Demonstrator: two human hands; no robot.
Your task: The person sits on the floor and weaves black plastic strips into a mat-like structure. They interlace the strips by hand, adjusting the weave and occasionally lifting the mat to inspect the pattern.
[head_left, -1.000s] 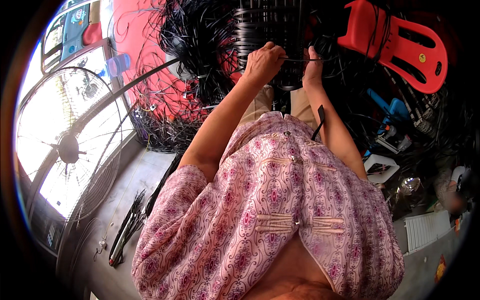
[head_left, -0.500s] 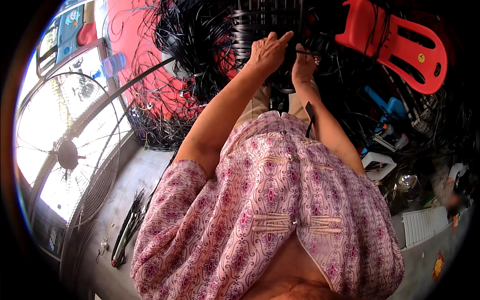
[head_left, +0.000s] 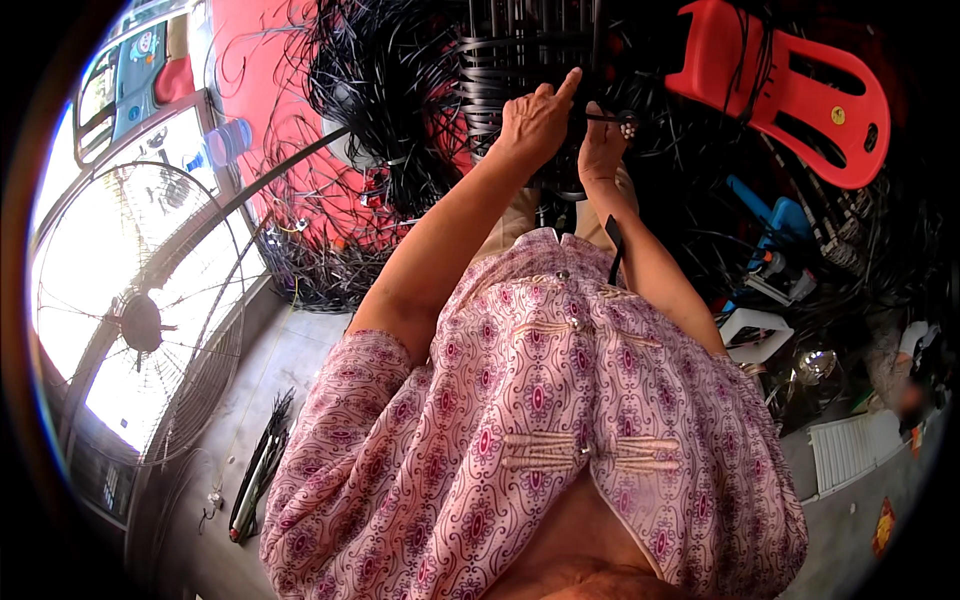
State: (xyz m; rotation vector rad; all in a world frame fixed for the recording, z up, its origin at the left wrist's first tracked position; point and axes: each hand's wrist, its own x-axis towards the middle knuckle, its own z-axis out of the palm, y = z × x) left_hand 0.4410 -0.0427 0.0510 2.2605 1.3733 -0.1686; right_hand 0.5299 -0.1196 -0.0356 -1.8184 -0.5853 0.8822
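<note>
Head view: we see the left hand (head_left: pixel 533 120) over the lower part of the black woven frame (head_left: pixel 520 45), top centre, index finger now stretched up, other fingers curled; one second ago it was bunched, with a black strip (head_left: pixel 600 118) running taut between both hands. We can't tell whether it pinches anything now. Right hand (head_left: pixel 602 150) sits closer to the left one than it did then, thumb up, the strip crossing at the thumb; its other fingers are hidden, so we can't tell its grip. Tangled black strips (head_left: pixel 365 80) still lie left of the frame, red plastic chair (head_left: pixel 862 115) still to its right.
</note>
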